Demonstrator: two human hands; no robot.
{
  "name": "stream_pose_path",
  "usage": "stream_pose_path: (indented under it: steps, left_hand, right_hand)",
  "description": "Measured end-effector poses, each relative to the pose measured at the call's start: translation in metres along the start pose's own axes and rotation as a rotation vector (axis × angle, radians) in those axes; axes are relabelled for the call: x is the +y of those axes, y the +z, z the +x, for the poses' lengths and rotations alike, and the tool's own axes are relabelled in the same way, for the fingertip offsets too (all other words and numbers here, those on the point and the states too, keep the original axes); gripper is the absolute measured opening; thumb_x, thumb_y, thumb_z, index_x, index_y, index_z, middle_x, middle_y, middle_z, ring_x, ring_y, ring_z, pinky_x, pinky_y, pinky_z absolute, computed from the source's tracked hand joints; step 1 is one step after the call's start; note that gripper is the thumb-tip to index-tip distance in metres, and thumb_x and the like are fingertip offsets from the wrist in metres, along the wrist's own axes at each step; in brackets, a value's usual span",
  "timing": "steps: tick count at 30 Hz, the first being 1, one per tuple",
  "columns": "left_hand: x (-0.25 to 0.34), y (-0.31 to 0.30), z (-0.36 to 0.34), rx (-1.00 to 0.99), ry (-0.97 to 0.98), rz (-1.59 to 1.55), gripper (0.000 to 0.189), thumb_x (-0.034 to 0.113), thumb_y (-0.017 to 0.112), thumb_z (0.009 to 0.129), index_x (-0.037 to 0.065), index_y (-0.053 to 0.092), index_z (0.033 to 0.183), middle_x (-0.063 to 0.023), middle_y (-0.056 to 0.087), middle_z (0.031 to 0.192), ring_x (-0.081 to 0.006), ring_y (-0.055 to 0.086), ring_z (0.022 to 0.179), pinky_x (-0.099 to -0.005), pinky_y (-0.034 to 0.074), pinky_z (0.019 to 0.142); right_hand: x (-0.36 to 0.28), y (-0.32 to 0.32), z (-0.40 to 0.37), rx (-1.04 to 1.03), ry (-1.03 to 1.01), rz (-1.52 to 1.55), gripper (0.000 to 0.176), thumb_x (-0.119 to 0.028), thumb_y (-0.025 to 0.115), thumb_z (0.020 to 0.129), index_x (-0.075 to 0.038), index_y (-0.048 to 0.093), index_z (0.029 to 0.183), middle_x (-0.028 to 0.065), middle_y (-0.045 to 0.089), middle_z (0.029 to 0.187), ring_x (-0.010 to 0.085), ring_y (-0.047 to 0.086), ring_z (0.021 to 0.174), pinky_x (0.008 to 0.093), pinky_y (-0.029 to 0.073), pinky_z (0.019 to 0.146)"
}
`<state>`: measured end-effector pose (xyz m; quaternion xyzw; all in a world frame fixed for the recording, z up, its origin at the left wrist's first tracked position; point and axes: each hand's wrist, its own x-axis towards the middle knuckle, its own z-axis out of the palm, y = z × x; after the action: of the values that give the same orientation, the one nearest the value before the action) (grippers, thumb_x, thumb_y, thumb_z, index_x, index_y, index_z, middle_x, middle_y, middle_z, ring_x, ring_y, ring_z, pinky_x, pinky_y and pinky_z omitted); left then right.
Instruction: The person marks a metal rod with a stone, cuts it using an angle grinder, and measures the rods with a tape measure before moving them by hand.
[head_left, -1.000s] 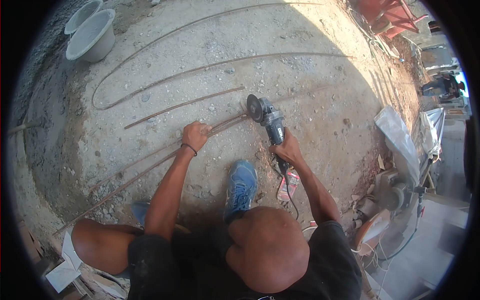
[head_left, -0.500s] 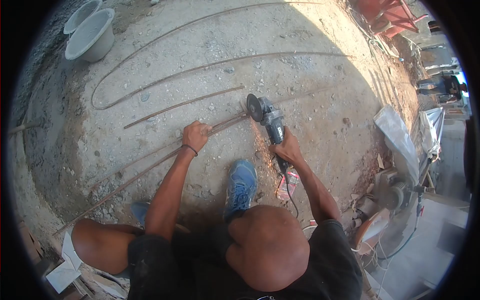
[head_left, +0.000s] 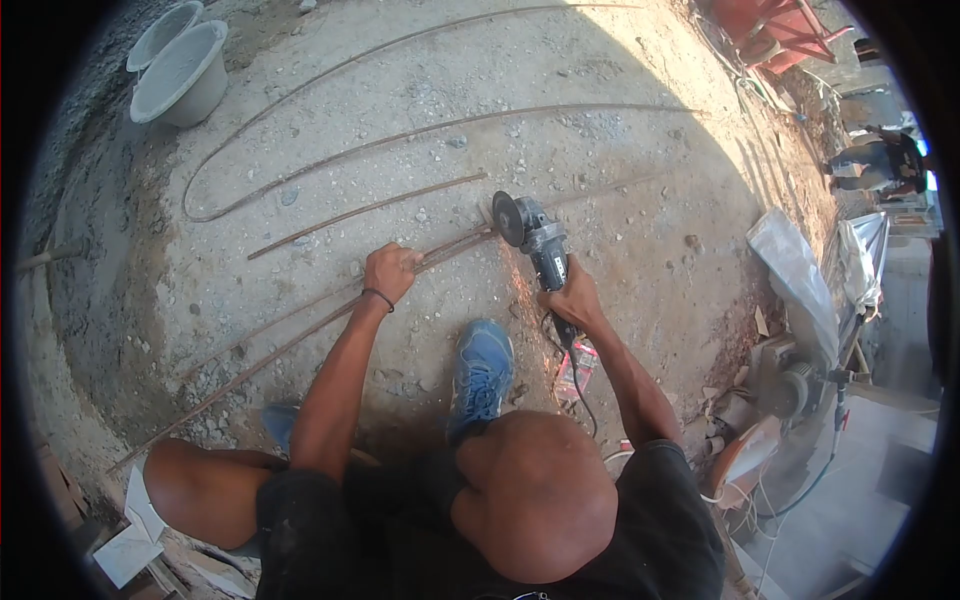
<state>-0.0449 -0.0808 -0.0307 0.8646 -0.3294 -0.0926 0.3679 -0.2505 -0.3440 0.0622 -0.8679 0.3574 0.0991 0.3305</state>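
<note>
My right hand [head_left: 575, 300] is wrapped round the body of a dark angle grinder [head_left: 549, 262], its cord trailing down behind. The grinder's round cutting disc [head_left: 508, 218] stands at the steel rods, and orange sparks [head_left: 522, 285] spray down toward my shoe. My left hand [head_left: 392, 272] is closed round the thin rusty steel rods [head_left: 455, 247], a short way left of the disc. These rods run on down to the lower left. A shorter cut rod [head_left: 370, 215] lies apart on the ground just beyond them.
A long rod bent into a loop [head_left: 340, 150] lies farther out. Grey tubs [head_left: 185, 75] stand at upper left, a red wheelbarrow [head_left: 780, 35] at upper right. My blue shoe [head_left: 483, 370] is close below the sparks. A motor [head_left: 790, 390] and cables are at right. Another person [head_left: 885, 163] is far right.
Both hands and the grinder stay in nearly the same place while sparks continue, a little thinner now. The distant person at the right edge has shifted slightly.
</note>
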Motion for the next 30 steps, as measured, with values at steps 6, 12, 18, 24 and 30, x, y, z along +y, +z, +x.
stream_pose_path:
  steps: [6, 12, 18, 24, 30]
  left_hand:
    - [0.003, -0.003, 0.002, -0.015, -0.022, 0.016, 0.011, 0.017, 0.070, 0.080, 0.009, 0.076, 0.083, -0.0161, 0.064, 0.074, -0.0342, 0.064, 0.070, -0.0417, 0.049, 0.064]
    - [0.004, 0.001, -0.007, -0.055, -0.070, -0.051, 0.014, 0.022, 0.071, 0.081, 0.009, 0.075, 0.083, -0.0172, 0.062, 0.072, -0.0358, 0.062, 0.069, -0.0439, 0.048, 0.064]
    - [0.008, -0.003, 0.005, 0.016, 0.019, -0.070, 0.014, 0.021, 0.071, 0.081, 0.007, 0.074, 0.082, -0.0170, 0.062, 0.070, -0.0348, 0.062, 0.067, -0.0432, 0.048, 0.061]
    - [0.002, -0.003, 0.016, 0.042, -0.045, -0.073, 0.017, 0.021, 0.072, 0.081, 0.004, 0.073, 0.080, -0.0172, 0.065, 0.071, -0.0310, 0.064, 0.065, -0.0394, 0.046, 0.059]
    - [0.004, -0.012, 0.025, -0.033, -0.166, -0.224, 0.027, 0.023, 0.072, 0.084, -0.003, 0.069, 0.077, -0.0108, 0.053, 0.056, -0.0139, 0.048, 0.053, -0.0346, 0.039, 0.053]
  right_hand:
    - [0.003, 0.002, 0.000, 0.022, -0.031, -0.026, 0.069, -0.026, 0.074, 0.060, 0.008, 0.050, 0.114, 0.0321, 0.064, 0.096, 0.0458, 0.064, 0.093, 0.0473, 0.050, 0.083]
    - [0.010, 0.008, 0.005, 0.036, -0.016, -0.034, 0.067, -0.024, 0.075, 0.062, 0.006, 0.050, 0.116, 0.0297, 0.065, 0.098, 0.0448, 0.064, 0.094, 0.0467, 0.051, 0.082]
    - [-0.002, -0.023, -0.021, 0.076, -0.034, 0.158, 0.064, -0.024, 0.077, 0.061, 0.005, 0.053, 0.113, 0.0219, 0.066, 0.094, 0.0349, 0.067, 0.085, 0.0417, 0.051, 0.076]
    - [-0.011, -0.061, -0.031, 0.149, 0.005, 0.291, 0.064, -0.021, 0.079, 0.059, 0.003, 0.055, 0.113, 0.0144, 0.065, 0.092, 0.0251, 0.064, 0.082, 0.0371, 0.050, 0.076]
    - [-0.009, -0.069, -0.041, 0.150, 0.047, 0.391, 0.063, -0.020, 0.080, 0.058, 0.003, 0.056, 0.112, 0.0136, 0.064, 0.093, 0.0239, 0.063, 0.083, 0.0359, 0.050, 0.076]
